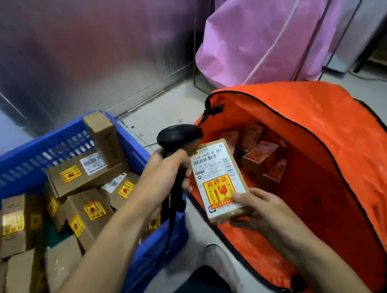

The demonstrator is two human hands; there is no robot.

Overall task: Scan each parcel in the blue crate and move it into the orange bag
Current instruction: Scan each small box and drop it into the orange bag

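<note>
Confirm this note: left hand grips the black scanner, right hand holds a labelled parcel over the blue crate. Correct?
Not quite. In the head view the right hand holds the parcel over the open orange bag, not the blue crate. The left hand does grip the scanner.

- Illumination: moderate indoor light, even, source not visible.
- Glare: soft reflected sheen on the metallic wall panel (68,52) at 11 o'clock; tape on boxes at 8 o'clock shines.
- Shadow: interior of the orange bag (314,153) at 3 o'clock darkened; contents dim.
- Blur: general softness; label text barely legible at centre.
- Distortion: wide-angle bowing of straight lines toward the frame edges.
</note>
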